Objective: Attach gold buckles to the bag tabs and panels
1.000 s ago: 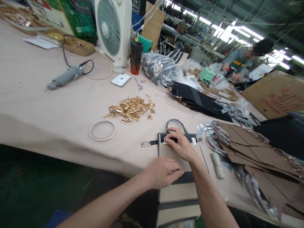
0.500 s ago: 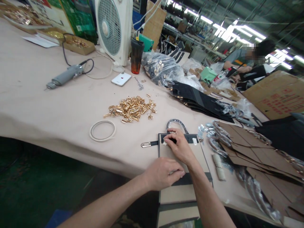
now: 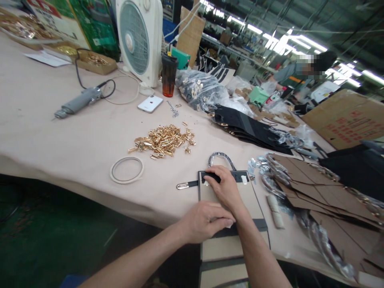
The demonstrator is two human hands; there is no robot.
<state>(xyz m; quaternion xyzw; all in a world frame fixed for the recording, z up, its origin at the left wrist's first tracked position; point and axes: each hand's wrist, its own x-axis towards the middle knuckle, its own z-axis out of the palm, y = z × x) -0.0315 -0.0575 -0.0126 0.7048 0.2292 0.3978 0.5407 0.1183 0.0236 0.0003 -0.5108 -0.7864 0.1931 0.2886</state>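
A flat bag panel [image 3: 231, 244] in beige and black stripes lies on the pale table cover [image 3: 60, 148], its lower end reaching past the table edge. My right hand [image 3: 223, 188] presses on the black strap [image 3: 213, 177] across the panel's top, and the fingers hide part of it. My left hand [image 3: 208, 221] rests on the beige panel below, with its fingers together. A metal-tipped strap end [image 3: 186, 185] sticks out to the left. A looped chain handle [image 3: 221, 160] curves above the panel. Whether my right hand grips the strap is hidden.
A pile of gold metal fittings [image 3: 162, 141], a pale ring [image 3: 126, 170], a phone [image 3: 150, 104], a tumbler [image 3: 169, 75], a fan [image 3: 138, 40] and a power tool [image 3: 78, 101] lie left. Cardboard patterns with chains [image 3: 312, 188] lie right. A co-worker [image 3: 300, 72] sits far right.
The view has turned slightly, shifting the table contents left in the picture. My right fingertips sit a little lower on the strap. The co-worker's arms have moved.
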